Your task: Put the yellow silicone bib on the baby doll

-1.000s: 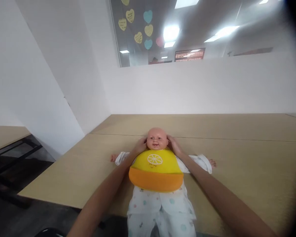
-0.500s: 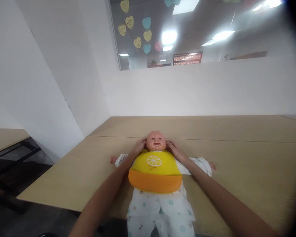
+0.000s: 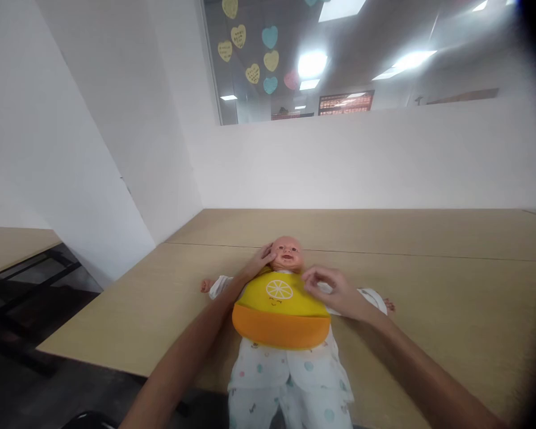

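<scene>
Doll: a smiling plastic baby doll [image 3: 287,253] in white spotted pyjamas is lying on its back on the pale wooden desk [image 3: 429,286], head pointing away from the person and legs running toward the near edge.
Bib: a yellow-and-orange silicone bib [image 3: 280,307] with a lemon-slice print is covering the doll's chest, its orange pocket nearest the person.
Left hand: the left hand [image 3: 258,266] is resting loosely spread against the side of the doll's head, fingers lying along the cheek and closing around nothing.
Right hand: the right hand [image 3: 335,290] is hovering just beside the bib's upper corner, over the doll's shoulder, with fingers curling toward the thumb; I cannot tell whether it is pinching a strap.
Key relation: the doll's long axis is running straight away from the person, between the two forearms. The neck is lying just beyond and inward of the right fingertips, and the left hand, touching the head, is the nearer.
Background: pastel paper hearts [image 3: 250,47] are hanging on a glass pane above the white wall.
</scene>
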### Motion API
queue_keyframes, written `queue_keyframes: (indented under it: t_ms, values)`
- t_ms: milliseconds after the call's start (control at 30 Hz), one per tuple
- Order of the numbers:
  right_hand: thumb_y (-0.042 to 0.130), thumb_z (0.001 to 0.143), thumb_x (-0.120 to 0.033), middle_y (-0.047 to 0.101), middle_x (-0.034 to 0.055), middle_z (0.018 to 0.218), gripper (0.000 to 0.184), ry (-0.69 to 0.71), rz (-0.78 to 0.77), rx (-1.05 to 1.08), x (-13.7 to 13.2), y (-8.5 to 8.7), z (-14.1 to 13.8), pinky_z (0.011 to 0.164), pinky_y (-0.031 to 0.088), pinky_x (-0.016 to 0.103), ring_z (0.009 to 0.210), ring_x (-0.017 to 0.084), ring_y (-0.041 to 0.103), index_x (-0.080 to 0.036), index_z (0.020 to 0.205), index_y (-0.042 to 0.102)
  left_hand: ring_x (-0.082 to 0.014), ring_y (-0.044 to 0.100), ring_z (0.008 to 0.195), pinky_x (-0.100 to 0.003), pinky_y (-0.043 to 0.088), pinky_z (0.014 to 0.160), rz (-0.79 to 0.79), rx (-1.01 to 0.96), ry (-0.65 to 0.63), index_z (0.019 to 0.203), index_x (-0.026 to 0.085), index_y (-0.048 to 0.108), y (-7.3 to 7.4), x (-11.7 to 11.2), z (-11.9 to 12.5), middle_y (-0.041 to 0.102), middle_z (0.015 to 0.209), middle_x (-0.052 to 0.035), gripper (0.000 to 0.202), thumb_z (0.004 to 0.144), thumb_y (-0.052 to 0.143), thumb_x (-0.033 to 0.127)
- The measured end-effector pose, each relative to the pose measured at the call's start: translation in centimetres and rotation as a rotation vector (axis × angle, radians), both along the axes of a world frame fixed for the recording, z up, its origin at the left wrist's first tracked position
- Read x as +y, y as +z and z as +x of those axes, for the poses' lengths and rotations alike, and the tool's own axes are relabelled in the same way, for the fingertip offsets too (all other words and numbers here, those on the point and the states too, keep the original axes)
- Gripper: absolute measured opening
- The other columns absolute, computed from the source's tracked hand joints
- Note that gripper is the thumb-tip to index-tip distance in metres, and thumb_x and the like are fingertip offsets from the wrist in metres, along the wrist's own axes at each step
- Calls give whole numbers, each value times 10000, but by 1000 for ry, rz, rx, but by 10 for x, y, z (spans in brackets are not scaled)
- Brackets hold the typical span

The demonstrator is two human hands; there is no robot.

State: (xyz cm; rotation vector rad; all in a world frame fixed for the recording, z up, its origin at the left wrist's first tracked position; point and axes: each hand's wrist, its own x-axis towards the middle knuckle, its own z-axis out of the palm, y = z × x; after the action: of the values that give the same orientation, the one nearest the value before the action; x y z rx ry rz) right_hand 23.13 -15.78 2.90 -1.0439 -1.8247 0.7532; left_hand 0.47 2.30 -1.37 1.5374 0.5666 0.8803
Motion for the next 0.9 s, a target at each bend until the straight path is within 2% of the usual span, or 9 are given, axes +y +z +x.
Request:
queue_keyframes:
  t_ms: [100,233,400,533,667,767,900]
  values:
    - [791,888,-395,718,13,922,209,202,84,-107,-25,12,-21,807,513,292,851,154,655,-220,962,702,-402,524,1444,-528,425,1212,-2,7,-25,1506,215,564,-2,-2,-3,607,1518,-155,906,702,920,434]
    - [891,781,-421,698,29,1009,347,345,222,-265,-42,8,-41,850,507,315,945,187,654,-222,1003,713,-391,518,1457,-530,454,1200,20,26,-7,1571,275,486,-5,-2,-4,561,1571,-111,994,682,932,302]
    - [737,913,-323,682,45,984,138,341,279,-372,-40,0,-44,841,506,314,925,181,636,-212,970,677,-374,557,1422,-512,481,1183,36,41,8,1552,244,506,-6,-1,-5,571,1555,-135,939,705,910,275]
    - [745,849,-228,656,8,895,124,334,299,-304,-37,2,-39,743,473,273,810,148,602,-216,900,633,-372,571,1410,-521,493,1169,57,20,27,1535,240,527,-7,2,-4,583,1538,-154,937,688,925,279]
    - [748,762,-159,638,-22,819,153,304,293,-205,-35,3,-32,690,451,253,725,120,576,-219,840,630,-409,504,1472,-515,470,1188,38,0,11,1554,181,478,-9,5,0,530,1578,-210,1088,606,981,362]
    - [747,727,-142,660,-33,792,154,305,247,-149,-35,7,-22,666,447,244,683,105,571,-214,809,639,-418,452,1509,-519,435,1217,24,-15,23,1541,167,472,-12,8,1,485,1613,-219,1116,583,993,406]
    - [760,723,-155,688,-32,767,128,322,121,-150,-35,17,-8,671,482,237,667,100,592,-204,781,657,-393,433,1527,-500,413,1241,37,0,39,1567,184,446,-18,13,1,444,1648,-196,1098,631,977,404]
